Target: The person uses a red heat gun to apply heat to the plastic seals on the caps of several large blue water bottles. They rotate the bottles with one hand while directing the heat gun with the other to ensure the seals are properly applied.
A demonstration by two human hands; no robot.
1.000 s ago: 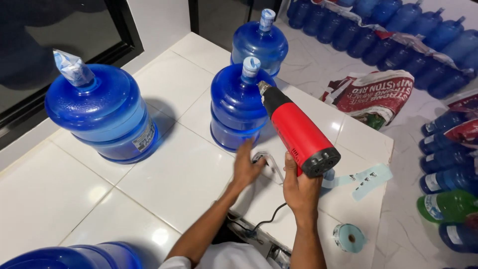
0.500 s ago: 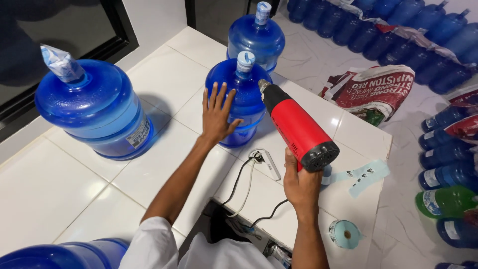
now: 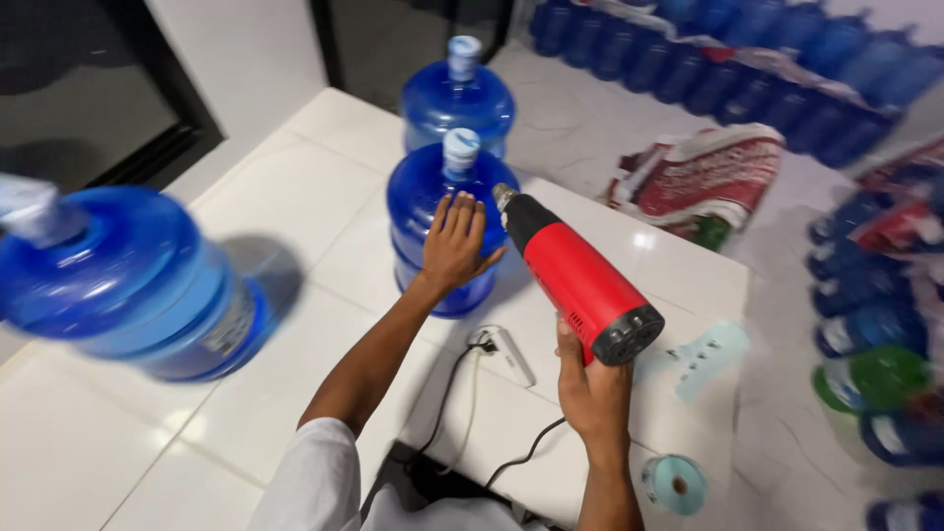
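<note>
Left hand (image 3: 455, 243) spread flat steadies my blue water jug (image 3: 433, 206); right hand (image 3: 590, 388) grips the red heat gun (image 3: 578, 278), best aimed squarely at its cap (image 3: 460, 150).

Water-bottling shop: rows of blue water jugs (image 3: 787, 59), tiled counter (image 3: 295, 197).

A white tiled counter (image 3: 295, 187) stands beside a dark window (image 3: 88, 88), with pale marbled floor (image 3: 590, 118) beyond the counter's far edge.

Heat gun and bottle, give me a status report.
Right hand grips the red heat gun, nozzle toward the bottle cap. Left hand flat on the near blue bottle. Nothing between nozzle and cap.
</note>
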